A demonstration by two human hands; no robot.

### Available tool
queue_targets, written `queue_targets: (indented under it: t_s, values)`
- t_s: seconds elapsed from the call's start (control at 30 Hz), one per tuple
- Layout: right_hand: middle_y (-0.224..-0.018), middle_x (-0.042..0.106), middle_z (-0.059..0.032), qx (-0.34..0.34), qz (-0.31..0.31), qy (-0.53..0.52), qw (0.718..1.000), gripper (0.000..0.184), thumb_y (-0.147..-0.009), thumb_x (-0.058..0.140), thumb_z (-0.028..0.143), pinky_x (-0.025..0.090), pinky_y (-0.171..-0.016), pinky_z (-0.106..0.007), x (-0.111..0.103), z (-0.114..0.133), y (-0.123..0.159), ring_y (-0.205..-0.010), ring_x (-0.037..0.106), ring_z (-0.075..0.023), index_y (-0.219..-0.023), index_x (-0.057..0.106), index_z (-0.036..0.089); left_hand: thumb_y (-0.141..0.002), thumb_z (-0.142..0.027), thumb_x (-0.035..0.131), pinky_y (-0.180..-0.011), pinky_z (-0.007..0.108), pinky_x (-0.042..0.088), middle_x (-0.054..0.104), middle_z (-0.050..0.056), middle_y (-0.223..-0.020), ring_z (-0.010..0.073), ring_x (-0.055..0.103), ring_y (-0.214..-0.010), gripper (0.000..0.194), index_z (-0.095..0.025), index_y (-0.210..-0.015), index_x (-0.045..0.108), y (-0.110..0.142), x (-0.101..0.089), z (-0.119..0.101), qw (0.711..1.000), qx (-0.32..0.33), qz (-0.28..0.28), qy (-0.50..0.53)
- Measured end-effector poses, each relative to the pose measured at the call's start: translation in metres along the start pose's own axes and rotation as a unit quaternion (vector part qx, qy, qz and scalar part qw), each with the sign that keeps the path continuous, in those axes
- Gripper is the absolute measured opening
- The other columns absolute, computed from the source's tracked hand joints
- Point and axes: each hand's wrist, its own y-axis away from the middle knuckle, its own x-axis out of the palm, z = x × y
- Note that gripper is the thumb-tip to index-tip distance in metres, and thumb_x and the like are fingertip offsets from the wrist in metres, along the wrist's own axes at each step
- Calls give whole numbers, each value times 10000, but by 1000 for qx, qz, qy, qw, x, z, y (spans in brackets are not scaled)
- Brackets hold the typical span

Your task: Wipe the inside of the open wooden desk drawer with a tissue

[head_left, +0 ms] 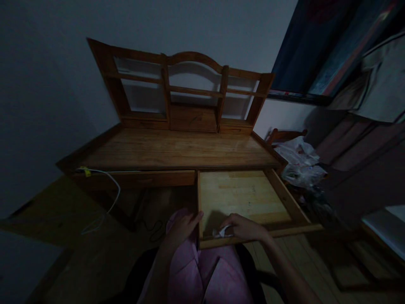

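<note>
A pulled-out wooden drawer (249, 194) with a pale bottom extends from the desk over my lap. My right hand (245, 228) reaches inside its front left corner, fingers closed on a crumpled white tissue or cloth (223, 231); which of the two I cannot tell. The white piece is down by the drawer's front wall. At the drawer's left side, my left hand (183, 230) grips the edge, thumb at the rim and the other fingers partly hidden.
The brown desk (190, 147) carries a shelf unit (194, 114) against the wall. A white cable (118, 190) hangs from its left front edge beside another drawer (158, 179). Plastic bags (299, 158) lie on a chair at right. Clothes (379, 80) hang farther right.
</note>
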Motion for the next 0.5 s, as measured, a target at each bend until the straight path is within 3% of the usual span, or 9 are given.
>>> queue_targets:
  t_s: [0.1,0.3,0.5]
  values:
    - [-997,766,-57,16,-5,8,1000,464,-691,505,191,486,-847,-255,-2,-5,2,-928,684,-218,-1026,821,141,-1050,-467,369,-1027,294,451,733,83,-1024,203,657,-1046,451,-237,-1098,755,-1,4,4,1000,-21,12,15]
    - [-928,747,-61,90,-43,37,994,426,-702,523,243,470,-789,-257,-9,-4,14,-895,645,-215,-986,821,135,-1025,-323,421,-1048,309,435,720,84,-1118,213,644,-1076,364,-254,-1206,730,-2,12,17,999,23,19,-14]
    - [-905,712,-70,159,-86,27,983,396,-704,536,307,470,-817,-292,-19,-11,30,-905,616,-231,-934,806,130,-947,-69,347,-1062,382,430,671,107,-1279,249,616,-1159,623,-277,-1499,550,0,18,28,992,65,52,-96]
